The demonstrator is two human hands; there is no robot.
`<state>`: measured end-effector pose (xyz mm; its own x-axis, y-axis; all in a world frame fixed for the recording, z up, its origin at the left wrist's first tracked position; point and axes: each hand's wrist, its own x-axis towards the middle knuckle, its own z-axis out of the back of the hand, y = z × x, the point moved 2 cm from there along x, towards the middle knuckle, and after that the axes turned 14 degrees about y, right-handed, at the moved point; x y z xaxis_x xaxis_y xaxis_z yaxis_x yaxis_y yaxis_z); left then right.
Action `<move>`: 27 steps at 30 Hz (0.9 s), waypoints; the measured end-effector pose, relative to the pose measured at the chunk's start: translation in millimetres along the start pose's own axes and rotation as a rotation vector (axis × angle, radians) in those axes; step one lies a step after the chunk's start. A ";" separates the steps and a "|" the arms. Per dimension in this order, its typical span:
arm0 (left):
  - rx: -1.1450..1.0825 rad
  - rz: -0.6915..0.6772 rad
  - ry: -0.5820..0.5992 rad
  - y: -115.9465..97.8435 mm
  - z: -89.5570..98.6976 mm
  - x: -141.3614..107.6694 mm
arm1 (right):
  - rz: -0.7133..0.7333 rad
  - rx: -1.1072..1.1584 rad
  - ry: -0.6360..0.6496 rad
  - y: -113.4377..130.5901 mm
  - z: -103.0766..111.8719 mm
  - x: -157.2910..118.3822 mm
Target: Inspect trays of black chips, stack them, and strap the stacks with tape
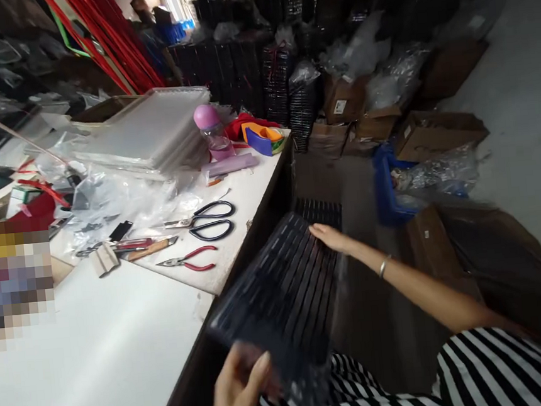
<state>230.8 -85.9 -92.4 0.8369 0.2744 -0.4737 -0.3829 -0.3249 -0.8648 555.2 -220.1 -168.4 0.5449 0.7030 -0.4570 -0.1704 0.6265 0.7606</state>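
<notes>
Head view: the right hand (pixel 330 239) is closed on the far edge of a dark slotted plastic panel (pixel 290 290), which extends from that grip back toward the body. Its slots, and apparently its long axis, run from the right hand's end toward the left hand (pixel 241 382), which is at the near end, thumb raised; blur hides whether those fingers are clamped on it or merely touching. Left of both hands lies the white worktop (pixel 89 358), with red-handled pliers (pixel 195 260) and black-handled scissors (pixel 206 221) left of the right-hand grip.
</notes>
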 end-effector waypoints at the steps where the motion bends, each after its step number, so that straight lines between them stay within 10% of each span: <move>1: -0.108 0.036 0.056 9.0 -20.1 23.2 | -0.044 -0.056 -0.022 -3.5 25.8 11.3; 5: -0.304 0.206 0.109 50.0 -76.0 109.6 | -0.213 -0.273 -0.125 -7.4 99.9 55.9; 9: -0.342 0.242 0.096 71.2 -105.3 158.5 | -0.319 -0.482 -0.238 -13.8 104.1 86.2; 27: -0.302 0.282 0.053 101.2 -110.3 179.6 | -0.432 -0.892 -0.287 -45.3 85.2 98.9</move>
<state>385.5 -169.4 -246.6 0.7378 0.0925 -0.6686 -0.4744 -0.6336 -0.6112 686.7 -207.6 -208.7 0.8599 0.3255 -0.3932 -0.3971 0.9106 -0.1147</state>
